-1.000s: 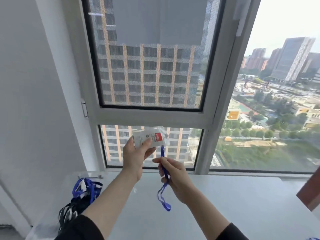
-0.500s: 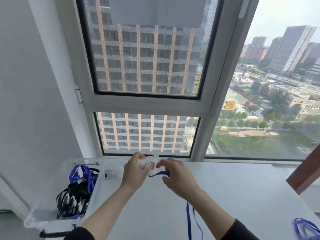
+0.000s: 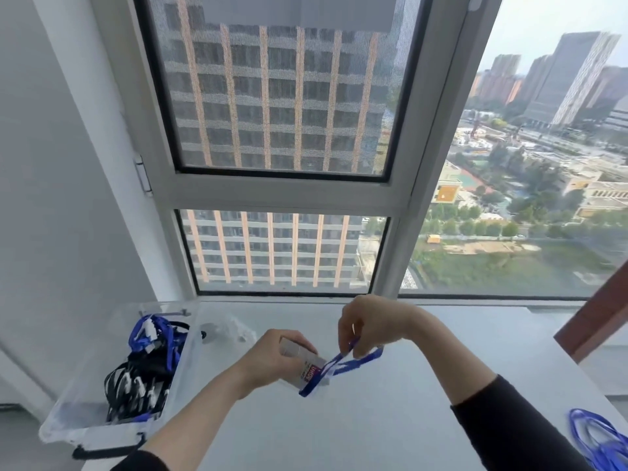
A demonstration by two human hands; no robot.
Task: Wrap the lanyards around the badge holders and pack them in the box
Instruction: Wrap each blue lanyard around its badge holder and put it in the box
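The left hand (image 3: 272,358) gripped the clear plastic badge holder (image 3: 311,368), lowered from window height; the right hand (image 3: 370,324) pinched the blue fabric lanyard (image 3: 343,363), now looped across it — wrapping begun. The transparent plastic box (image 3: 85,433) sat at nine o'clock.

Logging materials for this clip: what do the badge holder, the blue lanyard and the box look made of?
Badge holder: clear glossy plastic, probably soft; the printed card shows through. Blue lanyard: flat matte ribbon, likely woven fabric; it bends limply. Box: translucent rigid-looking plastic; lanyards inside show through its wall.
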